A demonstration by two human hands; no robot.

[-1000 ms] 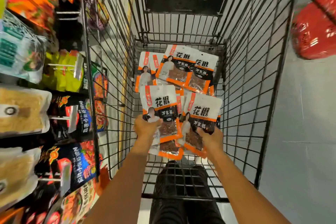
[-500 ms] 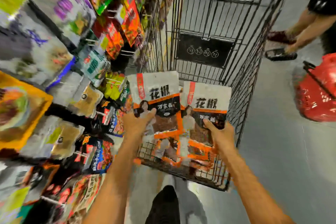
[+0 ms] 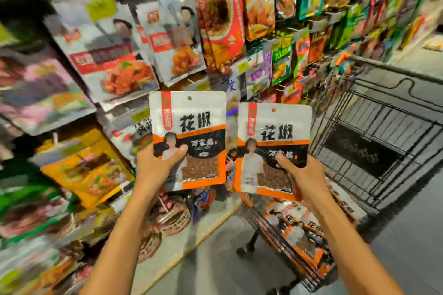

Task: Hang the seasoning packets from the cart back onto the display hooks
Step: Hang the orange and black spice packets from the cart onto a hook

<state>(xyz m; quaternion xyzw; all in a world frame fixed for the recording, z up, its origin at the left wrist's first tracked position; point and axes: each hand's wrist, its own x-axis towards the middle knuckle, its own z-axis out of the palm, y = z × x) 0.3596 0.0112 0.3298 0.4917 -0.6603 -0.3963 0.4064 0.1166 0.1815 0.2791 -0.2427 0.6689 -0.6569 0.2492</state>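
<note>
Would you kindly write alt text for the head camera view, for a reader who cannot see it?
The left hand grips the left packet and the right hand grips the right packet, both white-and-orange seasoning packets raised before a display crowded with hanging goods. To the right, a wire cart holds more packets of the same kind.

Shelf packets blurred, labels perhaps unreadable; cart cropped right.

One head-worn view, close in
It faces forward and down at the display rack (wide-angle, edges bent and blurred), with the cart at the right edge.
</note>
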